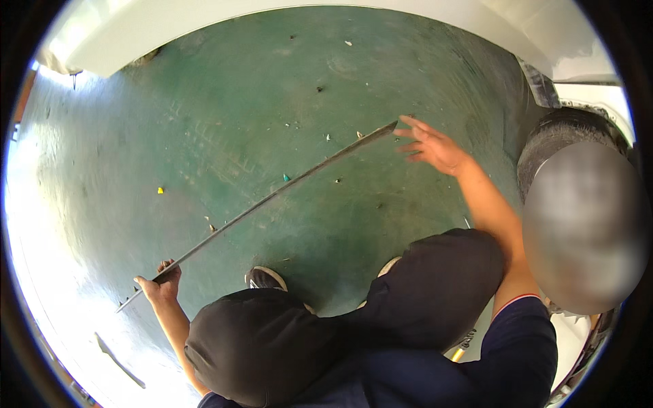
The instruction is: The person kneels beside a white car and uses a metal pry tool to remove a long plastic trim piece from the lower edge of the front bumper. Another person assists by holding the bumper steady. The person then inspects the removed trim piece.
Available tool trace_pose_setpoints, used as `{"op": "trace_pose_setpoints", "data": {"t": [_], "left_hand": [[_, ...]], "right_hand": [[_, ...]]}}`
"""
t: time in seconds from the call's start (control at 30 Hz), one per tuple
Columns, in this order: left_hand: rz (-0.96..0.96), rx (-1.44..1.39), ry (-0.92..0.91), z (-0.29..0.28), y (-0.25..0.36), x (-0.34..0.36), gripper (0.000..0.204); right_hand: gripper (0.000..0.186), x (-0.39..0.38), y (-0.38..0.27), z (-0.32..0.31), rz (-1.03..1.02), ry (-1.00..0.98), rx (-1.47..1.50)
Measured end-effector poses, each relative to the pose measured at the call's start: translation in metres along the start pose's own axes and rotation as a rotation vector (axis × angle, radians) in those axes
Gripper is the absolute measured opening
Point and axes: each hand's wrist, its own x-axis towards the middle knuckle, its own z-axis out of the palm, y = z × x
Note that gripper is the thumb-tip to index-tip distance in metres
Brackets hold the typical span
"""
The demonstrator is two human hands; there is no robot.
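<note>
A long, thin dark trim strip (272, 196) runs slantwise in front of me, from the lower left up to the right. Several small clip-like bits, one of them green (286, 178), show along its edge. Near its lower left end my left hand (163, 285) grips it, thumb on one side and fingers on the other. My right hand (435, 148) is beside the strip's upper right end, fingers spread and holding nothing. Whether a fingertip touches that end, I cannot tell.
White vehicle bodywork (272, 15) curves across the top. A dark tyre (558, 132) stands at the right, partly behind a blurred oval patch. The green floor (224, 122) carries a yellow bit (160, 190) and several small scraps. Another dark strip (119, 360) lies at the lower left.
</note>
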Motion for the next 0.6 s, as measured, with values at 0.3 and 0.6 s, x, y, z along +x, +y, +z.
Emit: {"op": "trace_pose_setpoints", "data": {"t": [0.3,0.6], "left_hand": [[0.088,-0.064,-0.18,-0.023,-0.006,-0.017,0.076],[0.441,-0.351,-0.279,-0.069,0.018,-0.162,0.072]], "right_hand": [[0.051,0.009,-0.022,0.027,-0.221,-0.2,0.144],[0.067,-0.021,-0.112,0.084,-0.332,-0.509,-0.174]]}}
